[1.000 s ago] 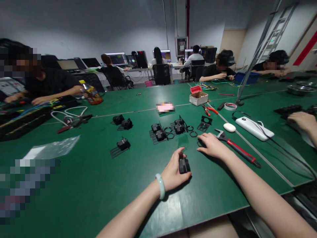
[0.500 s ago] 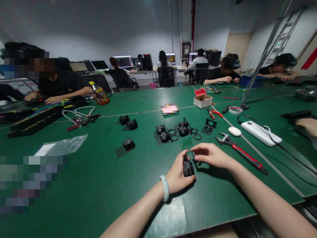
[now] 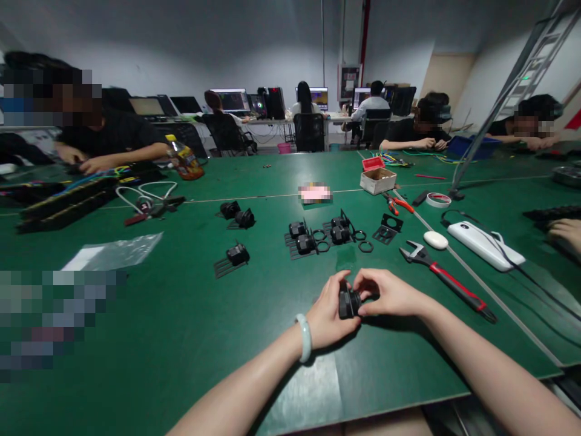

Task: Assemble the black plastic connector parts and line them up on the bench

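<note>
My left hand (image 3: 330,310) is wrapped around a black fitting (image 3: 347,304) that looks like a cable gland with a thin bracket plate on it, held just above the green table. At the fitting's right end, my right hand (image 3: 380,293) has its thumb and fingers curled around a dark ring nut, mostly hidden by the fingers. Beyond the hands stand several similar black fittings (image 3: 305,243) on slotted brackets. Loose black rings (image 3: 365,246) lie beside them, and a bare bracket with a round hole (image 3: 388,228) is to their right.
Right of my hands lie an adjustable wrench (image 3: 447,281), a white oval object (image 3: 436,240), a white power bank (image 3: 485,245) with a cable, and orange-handled pliers (image 3: 399,203). A small box (image 3: 378,181) stands farther back. A plastic bag (image 3: 115,252) is at left. Co-workers sit around the table.
My right hand has moved left, bringing the ring nut from just apart to the fitting's end. My left hand still holds the fitting. The view has shifted slightly.
</note>
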Motion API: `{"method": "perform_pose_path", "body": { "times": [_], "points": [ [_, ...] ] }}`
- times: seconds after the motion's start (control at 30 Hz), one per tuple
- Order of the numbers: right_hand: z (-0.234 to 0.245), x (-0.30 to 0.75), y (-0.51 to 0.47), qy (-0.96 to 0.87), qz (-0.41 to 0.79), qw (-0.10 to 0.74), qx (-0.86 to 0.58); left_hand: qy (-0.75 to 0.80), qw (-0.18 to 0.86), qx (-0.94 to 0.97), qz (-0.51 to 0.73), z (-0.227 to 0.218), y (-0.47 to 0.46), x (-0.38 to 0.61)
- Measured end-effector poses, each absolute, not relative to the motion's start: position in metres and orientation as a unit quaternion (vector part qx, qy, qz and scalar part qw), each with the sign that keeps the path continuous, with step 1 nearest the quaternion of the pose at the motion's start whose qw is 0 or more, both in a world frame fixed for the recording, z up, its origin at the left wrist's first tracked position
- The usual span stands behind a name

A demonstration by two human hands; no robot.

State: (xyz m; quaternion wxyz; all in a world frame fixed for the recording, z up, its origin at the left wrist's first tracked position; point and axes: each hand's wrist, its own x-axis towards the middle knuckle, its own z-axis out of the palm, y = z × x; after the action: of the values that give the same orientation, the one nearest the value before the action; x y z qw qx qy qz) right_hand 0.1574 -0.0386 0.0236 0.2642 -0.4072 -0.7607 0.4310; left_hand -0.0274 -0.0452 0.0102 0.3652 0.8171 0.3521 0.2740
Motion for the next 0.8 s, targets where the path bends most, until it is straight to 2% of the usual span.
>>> {"method": "perform_pose_path", "body": {
  "times": [0.57, 0.8],
  "points": [
    [0.032, 0.157, -0.039, -0.814, 0.341, 0.275, -0.381, 0.351, 0.364, 0.818, 0.274, 0.012, -0.045, -0.028],
    [0.03, 0.158, -0.039, -0.819, 0.339, 0.273, -0.373, 0.352, 0.367, 0.818, 0.268, 0.012, -0.045, -0.028]
  ]
}}
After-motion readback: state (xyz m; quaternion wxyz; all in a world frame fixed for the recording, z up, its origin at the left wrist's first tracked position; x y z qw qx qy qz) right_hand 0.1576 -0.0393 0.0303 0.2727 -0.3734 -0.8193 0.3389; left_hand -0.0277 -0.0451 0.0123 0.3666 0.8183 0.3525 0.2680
